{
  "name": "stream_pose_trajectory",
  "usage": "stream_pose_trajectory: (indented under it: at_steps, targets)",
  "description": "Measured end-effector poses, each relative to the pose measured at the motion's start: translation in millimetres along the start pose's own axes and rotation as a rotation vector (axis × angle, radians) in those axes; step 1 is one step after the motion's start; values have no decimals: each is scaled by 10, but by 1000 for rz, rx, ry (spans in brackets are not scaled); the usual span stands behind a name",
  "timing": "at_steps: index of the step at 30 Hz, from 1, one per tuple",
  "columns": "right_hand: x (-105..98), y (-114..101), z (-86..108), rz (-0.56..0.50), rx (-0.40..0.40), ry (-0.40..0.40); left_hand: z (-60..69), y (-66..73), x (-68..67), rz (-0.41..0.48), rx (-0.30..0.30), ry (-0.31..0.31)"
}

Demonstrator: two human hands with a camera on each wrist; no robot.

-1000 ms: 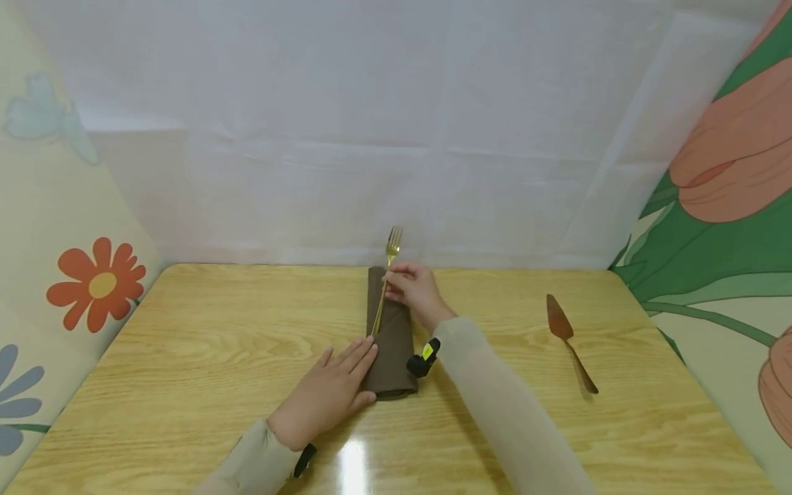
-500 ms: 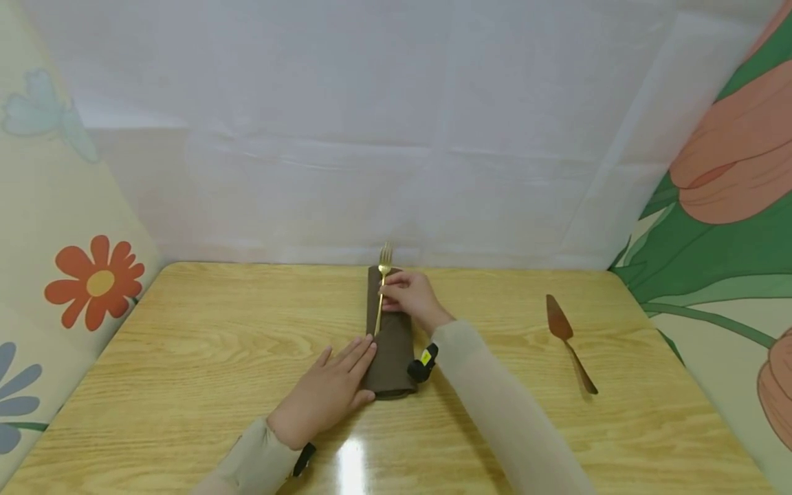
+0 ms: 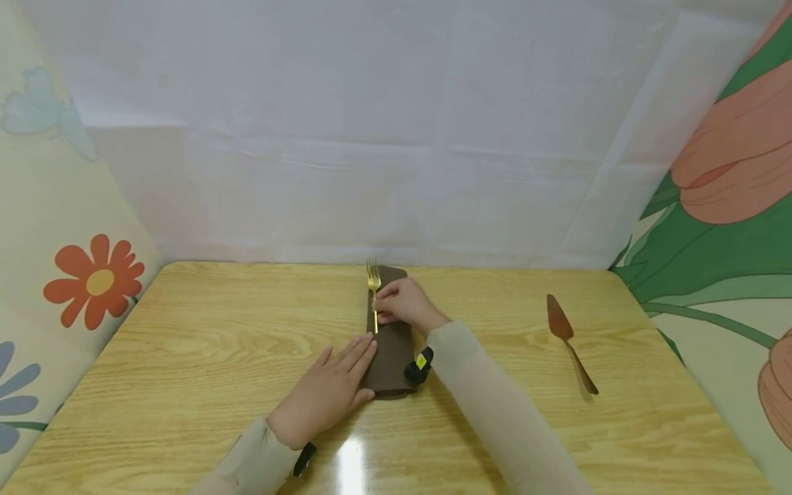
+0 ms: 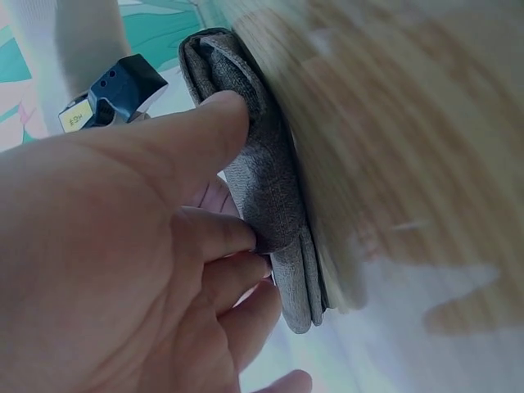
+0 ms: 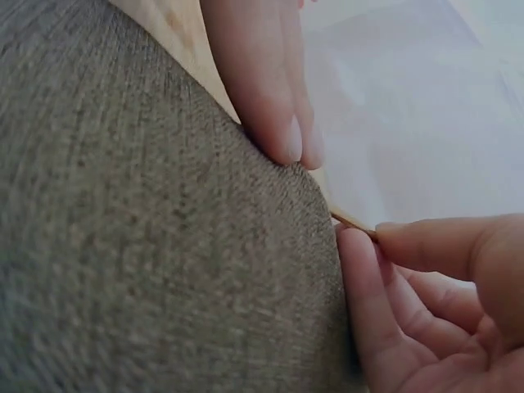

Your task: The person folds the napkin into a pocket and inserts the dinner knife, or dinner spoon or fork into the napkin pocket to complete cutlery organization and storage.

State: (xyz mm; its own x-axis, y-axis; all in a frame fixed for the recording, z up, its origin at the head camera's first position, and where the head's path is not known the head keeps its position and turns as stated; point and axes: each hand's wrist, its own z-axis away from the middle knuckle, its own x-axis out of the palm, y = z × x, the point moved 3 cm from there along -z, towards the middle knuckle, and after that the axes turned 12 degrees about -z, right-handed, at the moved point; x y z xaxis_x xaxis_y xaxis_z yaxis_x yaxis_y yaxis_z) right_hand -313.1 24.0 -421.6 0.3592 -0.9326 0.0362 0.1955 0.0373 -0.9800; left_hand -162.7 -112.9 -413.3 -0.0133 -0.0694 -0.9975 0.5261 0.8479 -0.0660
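A folded dark brown cloth napkin (image 3: 391, 361) lies lengthwise on the wooden table. My right hand (image 3: 410, 304) pinches a gold fork (image 3: 374, 282) by its handle, between thumb and fingertips, over the napkin's left side. The fork's tines point to the back, and its handle end is down near the napkin's fold. My left hand (image 3: 328, 388) rests on the napkin's left edge, fingers straight. In the left wrist view its thumb and fingertips touch the grey-looking napkin roll (image 4: 266, 180). The right wrist view has the fork handle (image 5: 354, 223) in the pinch, partly hidden by the fingers.
A copper-coloured cake server (image 3: 568, 338) lies on the table (image 3: 235, 323) to the right. A white sheet (image 3: 334, 137) hangs behind the table's back edge. Walls with painted flowers stand on both sides.
My right hand has moved the fork down and to the left, so it sits lower along the napkin's left side. The left hand has stayed in place.
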Motion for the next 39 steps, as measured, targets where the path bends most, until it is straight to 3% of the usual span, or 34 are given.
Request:
stream_pose_trajectory:
  at_steps: [18, 27, 39]
  targets:
    - [16, 48, 64, 19, 113, -1, 1, -30, 24, 2, 0, 6]
    - [26, 134, 30, -97, 153, 53, 1, -14, 31, 4, 4, 8]
    - [-26, 183, 10, -275, 104, 104, -10, -2, 19, -9, 14, -10]
